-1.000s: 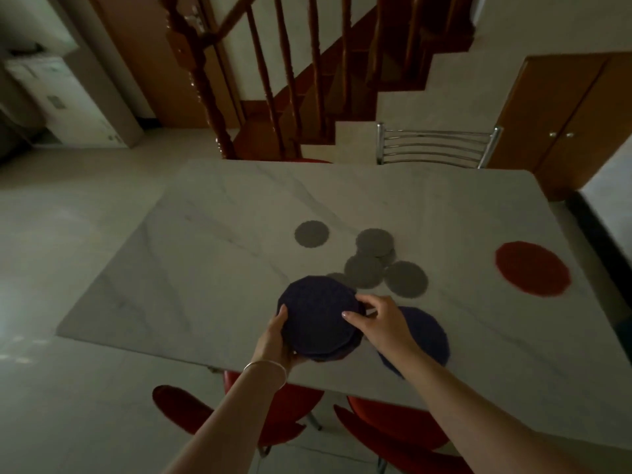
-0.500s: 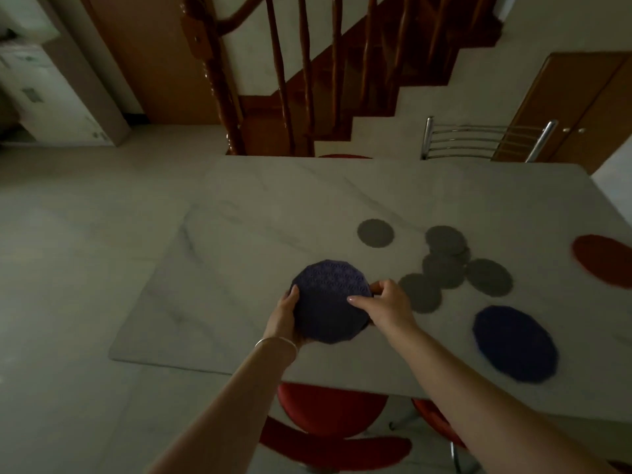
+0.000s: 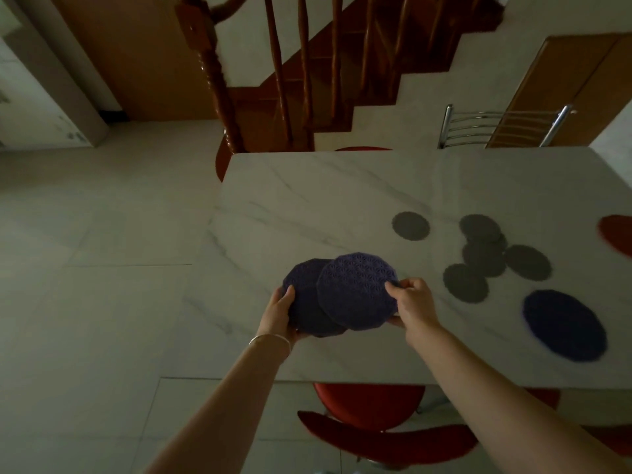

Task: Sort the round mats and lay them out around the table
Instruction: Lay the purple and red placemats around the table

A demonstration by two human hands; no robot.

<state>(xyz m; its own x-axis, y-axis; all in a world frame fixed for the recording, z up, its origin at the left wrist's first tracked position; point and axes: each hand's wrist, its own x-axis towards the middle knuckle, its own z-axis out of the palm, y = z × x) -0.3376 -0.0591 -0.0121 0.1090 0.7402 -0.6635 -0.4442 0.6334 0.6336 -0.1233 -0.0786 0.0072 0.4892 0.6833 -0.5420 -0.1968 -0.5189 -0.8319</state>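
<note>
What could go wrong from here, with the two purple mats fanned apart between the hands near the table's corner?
The lower purple mat is held only at its edge by the left hand; as the right hand draws off the upper purple mat, the lower one may slip and fall to the floor, since both are near the table corner. Also, the grey coasters lie overlapping close by; a sweep to the right could scatter them.

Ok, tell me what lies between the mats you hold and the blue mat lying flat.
In the head view, one small grey mat lies between the held blue mats and the flat blue mat; otherwise bare table.
</note>
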